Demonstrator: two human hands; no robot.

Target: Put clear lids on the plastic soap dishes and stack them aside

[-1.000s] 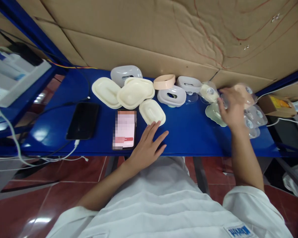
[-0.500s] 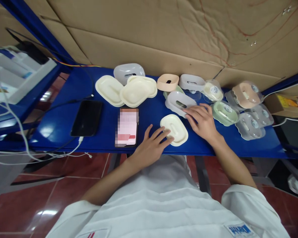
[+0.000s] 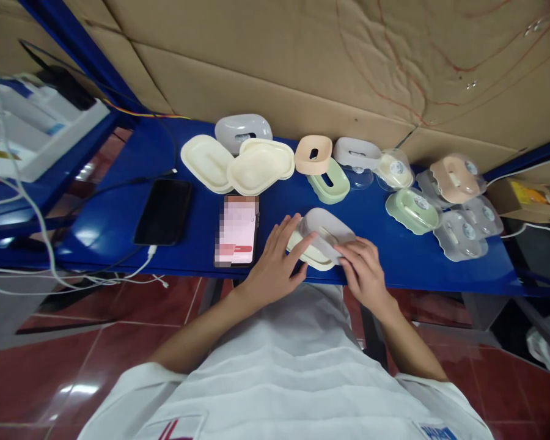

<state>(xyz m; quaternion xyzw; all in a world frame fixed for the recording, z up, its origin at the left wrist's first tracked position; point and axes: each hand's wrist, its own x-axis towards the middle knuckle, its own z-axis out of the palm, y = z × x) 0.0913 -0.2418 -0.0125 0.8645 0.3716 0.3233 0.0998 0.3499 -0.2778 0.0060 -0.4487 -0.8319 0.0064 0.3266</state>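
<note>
My left hand (image 3: pixel 278 264) is just below the middle of the frame, fingers spread wide, with its tips on the left side of a cream tray (image 3: pixel 319 261) and a gray cover (image 3: pixel 321 219); I can't tell if it grips either one. My right hand (image 3: pixel 367 272), just right of it, has its fingers bent in, and they seem to pinch the cover's lower right edge. Half a second ago the cover was up and to the right, apart from the tray. Now it is over the tray, a bit tipped, so the two parts are together between my hands, but I can't see that they fit all the way yet. Moving the cover has also left a green cover (image 3: pixel 332 192) in plain sight above them, under a peach cover (image 3: pixel 312 160). More cream trays (image 3: pixel 261 168) lie at the upper left of the middle, by another gray cover (image 3: pixel 242 125). A lit phone (image 3: pixel 236 229) is just left of my left hand, and a dark phone (image 3: pixel 162 211) is farther left. At the right of the frame, clear packs (image 3: pixel 413 209) sit on the blue counter (image 3: pixel 371 211).
</note>
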